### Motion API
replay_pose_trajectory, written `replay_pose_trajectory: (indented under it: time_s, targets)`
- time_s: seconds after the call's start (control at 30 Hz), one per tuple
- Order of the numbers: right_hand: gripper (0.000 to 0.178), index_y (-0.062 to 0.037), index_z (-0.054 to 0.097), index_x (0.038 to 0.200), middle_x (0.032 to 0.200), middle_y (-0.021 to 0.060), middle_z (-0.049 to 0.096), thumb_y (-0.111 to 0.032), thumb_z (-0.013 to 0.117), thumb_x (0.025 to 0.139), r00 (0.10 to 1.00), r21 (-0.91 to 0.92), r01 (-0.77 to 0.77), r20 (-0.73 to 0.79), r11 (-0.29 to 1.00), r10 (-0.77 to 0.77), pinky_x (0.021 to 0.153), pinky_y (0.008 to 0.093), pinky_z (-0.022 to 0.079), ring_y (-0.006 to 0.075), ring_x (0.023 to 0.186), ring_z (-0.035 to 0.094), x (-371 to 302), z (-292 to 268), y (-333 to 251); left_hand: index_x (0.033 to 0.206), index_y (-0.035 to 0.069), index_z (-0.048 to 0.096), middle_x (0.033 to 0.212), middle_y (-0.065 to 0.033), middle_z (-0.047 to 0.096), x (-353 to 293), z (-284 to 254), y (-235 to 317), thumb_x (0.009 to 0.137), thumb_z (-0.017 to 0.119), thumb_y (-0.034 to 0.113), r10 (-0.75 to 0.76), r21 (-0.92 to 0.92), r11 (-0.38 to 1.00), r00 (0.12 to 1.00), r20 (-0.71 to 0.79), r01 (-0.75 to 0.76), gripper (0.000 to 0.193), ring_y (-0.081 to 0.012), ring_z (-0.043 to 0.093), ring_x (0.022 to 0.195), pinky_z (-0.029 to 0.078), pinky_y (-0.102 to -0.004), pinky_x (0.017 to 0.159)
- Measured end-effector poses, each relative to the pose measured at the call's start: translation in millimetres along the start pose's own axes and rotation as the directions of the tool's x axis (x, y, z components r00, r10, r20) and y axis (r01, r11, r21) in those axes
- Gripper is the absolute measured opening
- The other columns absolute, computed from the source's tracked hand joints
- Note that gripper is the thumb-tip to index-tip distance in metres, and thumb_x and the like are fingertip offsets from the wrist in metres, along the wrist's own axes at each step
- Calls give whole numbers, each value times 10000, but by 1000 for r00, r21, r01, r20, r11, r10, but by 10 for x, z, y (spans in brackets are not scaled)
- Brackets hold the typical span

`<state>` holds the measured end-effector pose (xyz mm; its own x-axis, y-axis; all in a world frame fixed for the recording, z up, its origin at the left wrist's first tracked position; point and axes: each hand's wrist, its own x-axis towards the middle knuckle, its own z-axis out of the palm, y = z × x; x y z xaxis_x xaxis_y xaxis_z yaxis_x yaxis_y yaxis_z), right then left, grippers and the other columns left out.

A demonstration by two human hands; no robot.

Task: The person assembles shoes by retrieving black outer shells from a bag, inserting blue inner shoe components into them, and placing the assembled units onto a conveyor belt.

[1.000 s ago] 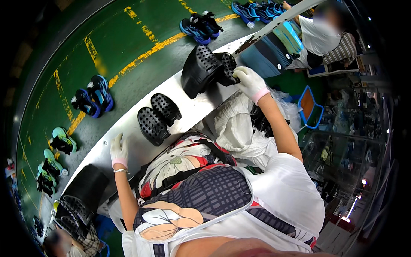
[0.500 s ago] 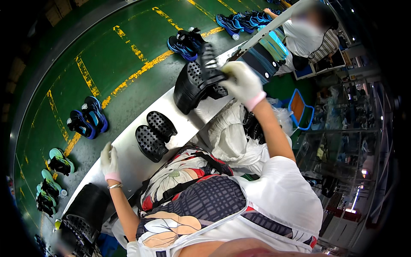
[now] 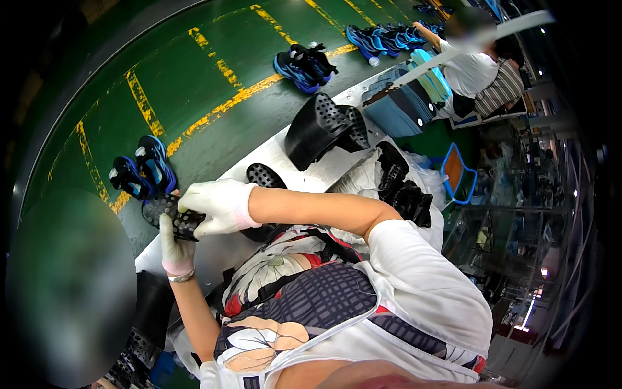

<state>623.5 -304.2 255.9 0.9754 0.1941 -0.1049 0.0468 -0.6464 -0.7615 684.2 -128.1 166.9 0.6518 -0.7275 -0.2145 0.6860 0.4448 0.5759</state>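
A black perforated insole (image 3: 173, 214), dotted with round holes, is held by both hands over the left part of the bench. My left hand (image 3: 173, 245), in a white glove, grips its near end from below. My gloved right hand (image 3: 219, 206) has its fingers closed on the right side, the forearm stretching across in front of me. Behind that wrist, another black insole (image 3: 264, 174) lies on the metal bench (image 3: 269, 150); a second dark piece beside it is mostly hidden. Farther right stands a curved stack of nested black insoles (image 3: 314, 135).
Blue-black shoes (image 3: 144, 167) stand beyond the bench in pairs, along a green conveyor (image 3: 188, 104) with yellow marks. Black parts (image 3: 405, 188) lie on white cloth at the right. A co-worker (image 3: 466, 71) sits far right near a blue-framed chair (image 3: 459, 172). Blur covers the lower left.
My right hand has moved left from the insole stack, bringing a black insole. My left hand, open before, now grips it too. The view has shifted, and a blurred patch covers the left.
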Motion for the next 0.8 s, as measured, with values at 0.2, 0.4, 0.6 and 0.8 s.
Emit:
replay_pose_trajectory:
  time_s: [0.2,0.4,0.6,0.8]
  targets:
    - [463,4,580,928,931,214,613,-446,548,825,971,-216,-192,96,957,217,788,432,491,369,900,608,426,262,-174,1127,82,557,1011,-29,613,113,-458,86,942,535,318,165,172,978,946,-278,-120,300,-123,584,901,484,-282,766]
    - [393,-33,547,783,777,178,594,-422,607,772,972,-227,-235,-60,945,227,681,445,477,367,763,591,648,478,-52,964,85,563,824,4,577,191,-364,137,872,661,275,189,95,982,910,-370,-165,233,-94,551,727,470,-248,654]
    - [347,-22,533,783,722,195,604,-364,590,783,936,-187,-344,4,920,351,649,421,485,372,706,602,842,565,78,1097,40,523,929,-36,596,323,-457,154,872,651,319,169,200,976,865,-473,-81,380,-136,591,830,501,-295,741]
    - [322,-28,580,823,707,203,608,-349,564,807,946,-134,-320,12,938,325,653,404,489,370,697,611,1068,508,252,1102,24,558,946,-42,588,387,-745,364,878,608,423,-19,348,923,920,-391,167,460,-109,579,798,494,-248,692]
